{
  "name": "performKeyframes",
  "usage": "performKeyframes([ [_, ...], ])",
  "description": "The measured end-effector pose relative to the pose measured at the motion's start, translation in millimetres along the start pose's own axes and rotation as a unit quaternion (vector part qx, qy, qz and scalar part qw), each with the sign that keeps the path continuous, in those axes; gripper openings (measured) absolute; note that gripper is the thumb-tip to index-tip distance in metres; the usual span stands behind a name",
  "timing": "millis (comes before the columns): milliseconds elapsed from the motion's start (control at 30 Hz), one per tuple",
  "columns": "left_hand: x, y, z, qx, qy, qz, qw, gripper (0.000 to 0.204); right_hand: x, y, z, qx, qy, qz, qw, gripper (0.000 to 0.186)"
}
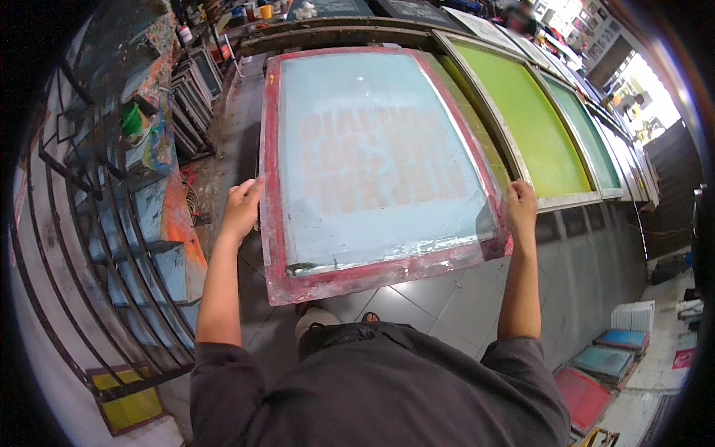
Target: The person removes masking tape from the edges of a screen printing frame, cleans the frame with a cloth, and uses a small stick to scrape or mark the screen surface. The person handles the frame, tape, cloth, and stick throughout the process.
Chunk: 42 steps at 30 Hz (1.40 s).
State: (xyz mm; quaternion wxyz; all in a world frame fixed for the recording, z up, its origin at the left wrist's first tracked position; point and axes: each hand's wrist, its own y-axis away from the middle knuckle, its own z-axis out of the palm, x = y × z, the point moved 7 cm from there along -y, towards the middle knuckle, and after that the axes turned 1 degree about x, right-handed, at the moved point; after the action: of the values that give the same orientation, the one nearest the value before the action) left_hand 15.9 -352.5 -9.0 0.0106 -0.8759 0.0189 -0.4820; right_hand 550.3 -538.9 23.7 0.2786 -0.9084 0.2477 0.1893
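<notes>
A large screen frame (372,231) with pale blue mesh, faint lettering and a red-pink taped border is held between my hands, tilted in front of my body. My left hand (244,200) has its fingers wrapped on the frame's left edge. My right hand (521,197) grips the opposite edge near its lower right. The frame's far end is beside a long wooden rack, and tiled floor (417,298) shows beneath its near edge.
Yellow-green screens (521,112) and a teal one (588,149) line the rack at right. Paint-stained shelves (179,246), stacked frames (195,97) and black metal bars (48,246) stand left. More screens (603,357) lie lower right. A distant person (515,22) is at the back.
</notes>
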Motion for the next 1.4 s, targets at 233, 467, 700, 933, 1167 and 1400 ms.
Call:
performKeyframes([
  [233, -47.3, -44.1, -43.8, -0.059, 0.105, 0.009, 0.993, 0.053, -54.8, 44.9, -55.4, 0.108, -0.264, 0.122, 0.951, 0.019],
  [467, -126.1, -84.4, -81.7, -0.163, 0.165, -0.085, 0.969, 0.057, -97.5, 170.4, -54.9, 0.336, -0.299, 0.304, 0.840, 0.017],
  [700, -131.3, -148.6, -84.0, -0.224, 0.211, -0.078, 0.948, 0.055, -175.4, 208.8, -51.5, 0.448, -0.297, 0.274, 0.797, 0.018],
  [933, -90.6, -197.9, -46.4, -0.285, 0.260, -0.055, 0.921, 0.049, -180.9, 246.1, -55.6, 0.565, -0.272, 0.288, 0.724, 0.020],
  [1167, -75.7, -266.2, -30.2, -0.243, 0.281, -0.037, 0.928, 0.043, -199.2, 244.3, -45.0, 0.600, -0.258, 0.299, 0.696, 0.021],
  [1400, -0.3, -318.4, 23.6, -0.273, 0.312, 0.109, 0.904, 0.024, -237.5, 259.0, -37.0, 0.639, -0.183, 0.288, 0.689, 0.024],
])
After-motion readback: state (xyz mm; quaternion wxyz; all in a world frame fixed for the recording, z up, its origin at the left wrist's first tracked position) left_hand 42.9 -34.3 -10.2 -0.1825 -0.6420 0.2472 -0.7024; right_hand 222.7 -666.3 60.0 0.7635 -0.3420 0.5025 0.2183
